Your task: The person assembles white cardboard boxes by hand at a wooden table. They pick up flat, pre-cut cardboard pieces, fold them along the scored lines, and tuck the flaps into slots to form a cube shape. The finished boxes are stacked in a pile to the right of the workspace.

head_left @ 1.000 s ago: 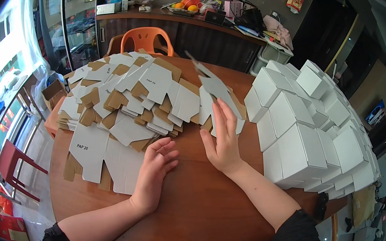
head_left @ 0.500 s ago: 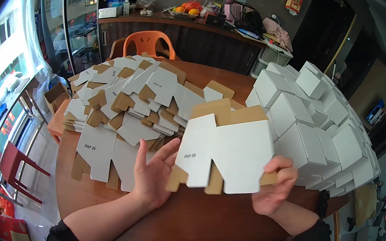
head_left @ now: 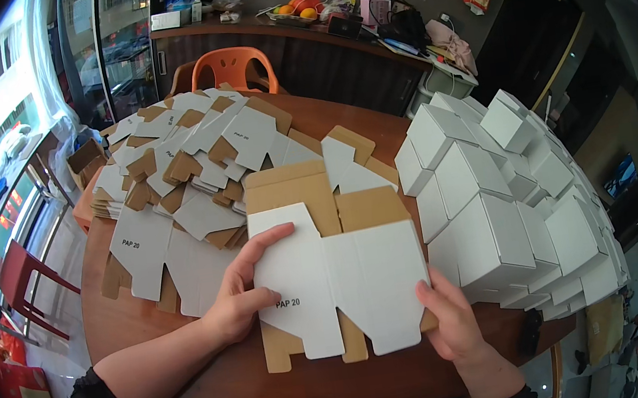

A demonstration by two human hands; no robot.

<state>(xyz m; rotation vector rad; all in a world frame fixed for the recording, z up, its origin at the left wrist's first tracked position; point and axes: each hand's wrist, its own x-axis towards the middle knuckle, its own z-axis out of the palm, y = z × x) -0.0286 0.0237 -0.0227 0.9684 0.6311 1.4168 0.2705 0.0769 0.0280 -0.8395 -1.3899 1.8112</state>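
A flattened cardboard box, white on its outer face with brown flaps, is held up between my two hands over the near part of the table. My left hand is closed on its left edge, thumb and forefinger lying over the white panel. On the opposite edge, my right hand grips the lower right side with the thumb in front; its other fingers are partly hidden behind the card. Beyond my left hand spreads a heap of similar flat boxes. Folded white boxes are stacked to the right of my right hand.
The round-edged brown wooden table carries both piles. An orange plastic chair stands at its far side, before a dark sideboard with fruit and bags. A red stool is at the left.
My left hand, open and apart from the card before, has taken hold of its left edge. The flat box has come nearer and turned more upright; my right hand still grips it.
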